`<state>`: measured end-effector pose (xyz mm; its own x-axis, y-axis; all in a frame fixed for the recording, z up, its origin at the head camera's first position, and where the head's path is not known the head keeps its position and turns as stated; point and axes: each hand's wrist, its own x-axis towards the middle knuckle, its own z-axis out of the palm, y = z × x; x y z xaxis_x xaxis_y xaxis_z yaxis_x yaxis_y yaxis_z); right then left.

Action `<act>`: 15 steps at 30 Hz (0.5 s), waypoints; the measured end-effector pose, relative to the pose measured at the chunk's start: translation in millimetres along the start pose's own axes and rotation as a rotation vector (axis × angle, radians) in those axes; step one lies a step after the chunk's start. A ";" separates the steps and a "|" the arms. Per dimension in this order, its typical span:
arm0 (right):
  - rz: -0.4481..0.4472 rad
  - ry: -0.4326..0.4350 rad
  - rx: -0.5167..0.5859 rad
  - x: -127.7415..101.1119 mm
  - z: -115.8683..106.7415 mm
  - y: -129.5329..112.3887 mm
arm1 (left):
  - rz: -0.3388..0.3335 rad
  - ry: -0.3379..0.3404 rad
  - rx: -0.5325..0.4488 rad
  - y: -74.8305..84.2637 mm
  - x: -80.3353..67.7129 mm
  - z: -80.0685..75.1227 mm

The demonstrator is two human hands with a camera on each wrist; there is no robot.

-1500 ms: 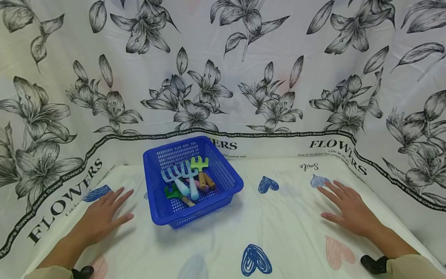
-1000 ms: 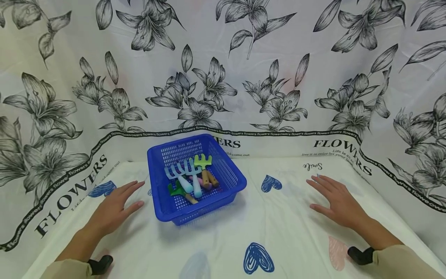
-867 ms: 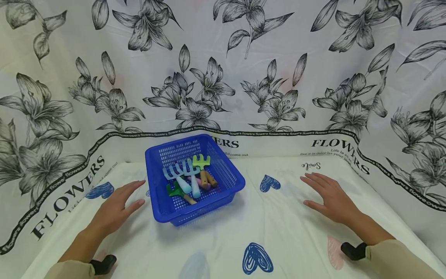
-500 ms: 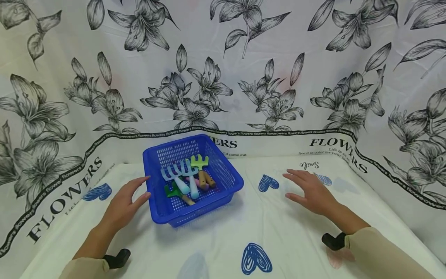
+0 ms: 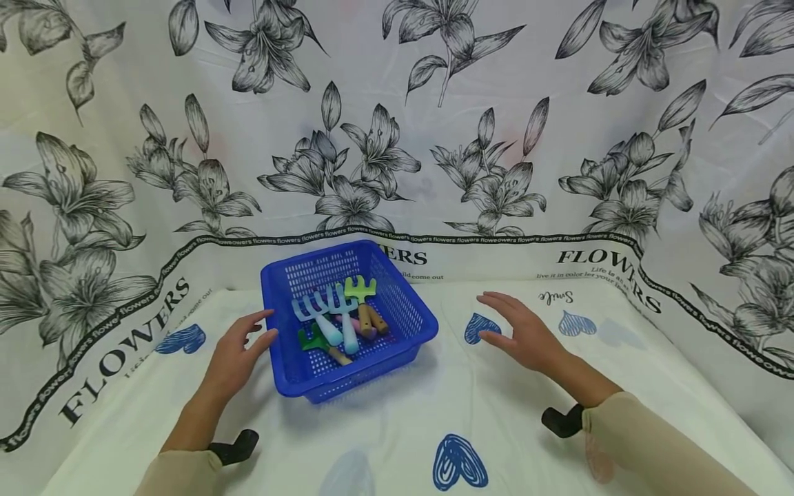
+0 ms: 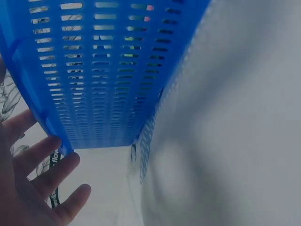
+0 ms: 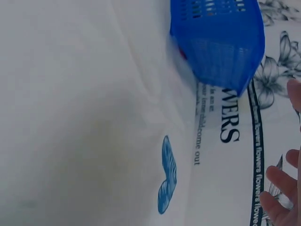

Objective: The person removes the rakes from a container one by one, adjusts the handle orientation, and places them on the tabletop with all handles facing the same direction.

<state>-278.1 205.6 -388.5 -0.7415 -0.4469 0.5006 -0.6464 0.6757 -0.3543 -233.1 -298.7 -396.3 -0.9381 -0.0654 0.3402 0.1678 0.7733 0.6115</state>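
A blue perforated plastic basket (image 5: 353,375) stands on the white cloth in the head view. Inside it lie two rakes with pale blue handles, the left rake (image 5: 329,332) beside the right rake (image 5: 349,335). A light green fork (image 5: 360,289) with a wooden handle lies behind them, a dark green tool (image 5: 316,339) in front; something pink is partly covered. My left hand (image 5: 232,358) has its fingertips right at the basket's left rim, fingers spread loosely in the left wrist view. My right hand (image 5: 524,337) hovers right of the basket, fingers extended, holding nothing.
The white cloth (image 5: 397,441) printed with hearts covers the surface. A curtain (image 5: 471,62) with lily drawings hangs behind and at both sides. Each wrist wears a black device, the left device (image 5: 236,448) and the right device (image 5: 563,420).
Both hands have moved inward toward the basket. The left hand has come up to its left rim; the right has travelled leftward over the cloth. Basket and tools have stayed in place.
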 end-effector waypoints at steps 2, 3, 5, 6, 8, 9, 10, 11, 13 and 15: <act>0.014 -0.001 0.032 4.8 2.3 -4.8 | -0.024 0.002 -0.007 0.8 1.7 3.0; 0.021 0.001 0.047 7.5 3.3 -7.6 | -0.038 0.001 -0.011 1.2 2.5 4.3; 0.034 0.006 0.081 12.5 4.9 -13.3 | -0.065 0.002 -0.029 1.7 3.7 6.4; 0.039 0.011 0.096 15.0 5.8 -16.3 | -0.079 0.002 -0.042 1.9 4.1 7.1; 0.055 0.014 0.133 19.5 7.5 -22.5 | -0.107 0.002 -0.075 2.4 4.2 8.1; 0.064 0.013 0.154 21.5 8.5 -25.6 | -0.121 0.000 -0.092 2.6 4.1 8.5; 0.075 0.012 0.172 23.4 9.5 -28.5 | -0.134 -0.001 -0.109 2.7 3.9 9.0; 0.086 0.011 0.193 25.3 10.8 -31.2 | -0.148 -0.003 -0.127 2.9 3.7 9.4; 0.112 0.010 0.227 28.5 13.5 -36.5 | -0.169 -0.008 -0.157 3.4 3.2 10.2; 0.124 0.013 0.254 31.1 16.6 -41.8 | -0.183 -0.009 -0.180 4.0 2.8 11.1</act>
<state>-277.2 153.8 -371.2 -0.8162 -0.3614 0.4508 -0.5768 0.5550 -0.5994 -238.4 -288.8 -400.8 -0.9604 -0.1876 0.2059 0.0453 0.6242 0.7799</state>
